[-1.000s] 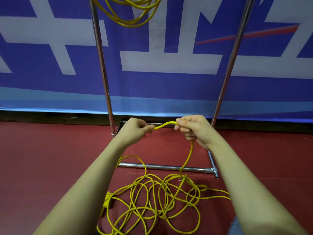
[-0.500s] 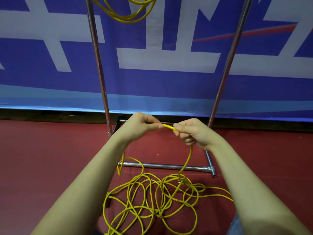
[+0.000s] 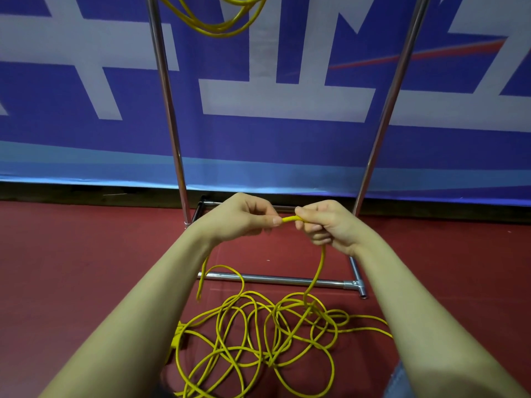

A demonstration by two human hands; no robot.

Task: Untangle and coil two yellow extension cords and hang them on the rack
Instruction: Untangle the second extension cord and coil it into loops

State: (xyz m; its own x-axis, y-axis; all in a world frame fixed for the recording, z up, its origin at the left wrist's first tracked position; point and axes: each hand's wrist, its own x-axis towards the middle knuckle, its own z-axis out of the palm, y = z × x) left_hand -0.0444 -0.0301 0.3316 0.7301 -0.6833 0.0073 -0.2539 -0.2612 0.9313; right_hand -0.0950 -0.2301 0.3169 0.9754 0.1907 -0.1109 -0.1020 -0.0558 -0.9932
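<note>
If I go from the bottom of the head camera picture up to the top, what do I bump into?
Tangled yellow cord on the floor → rack's front bottom bar → left hand and right hand pinching a bit of that cord → blue banner → coiled cord hanging on the rack.

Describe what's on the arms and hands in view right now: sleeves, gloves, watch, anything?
Both forearms are bare up to the frame edge, with no sleeves showing. The left hand and right hand wear no gloves, and no rings, watch or wristband are visible.

Tangled cord (image 3: pixel 258 340) on floor (image 3: pixel 71 268) before rack (image 3: pixel 281 280); banner (image 3: pixel 287 139) behind.
</note>
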